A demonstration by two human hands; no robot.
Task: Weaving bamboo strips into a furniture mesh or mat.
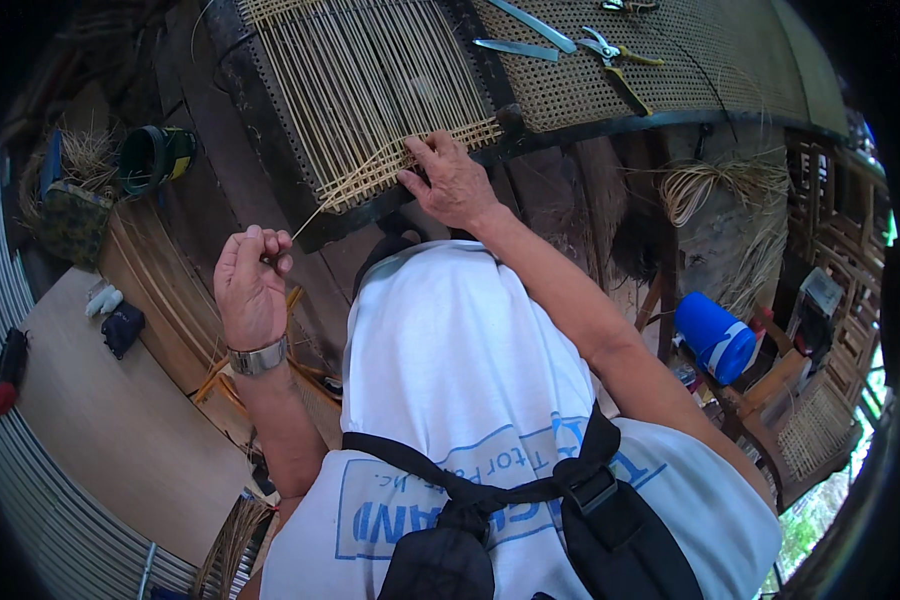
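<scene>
A dark wooden frame [270, 130] lies in front of me, strung with many parallel cane strands [355, 85]. Woven rows of cane [370, 182] run across the end nearest me. Pinched between the fingers of my left hand [250, 285] is a thin cane strand [307, 223], which runs taut up to the woven corner. A metal watch sits on that wrist. My right hand [450, 185] rests on the weave, its fingers spread over the rows with thumb and forefinger apart, and I see nothing gripped in it.
Beyond the frame, a woven cane panel [570, 90] carries pruning shears [618, 65] and knife blades [520, 48]. At right are coiled cane [695, 190] and a blue jug [715, 338]. A dark green bucket [148, 160] and a pale board [120, 400] are at left.
</scene>
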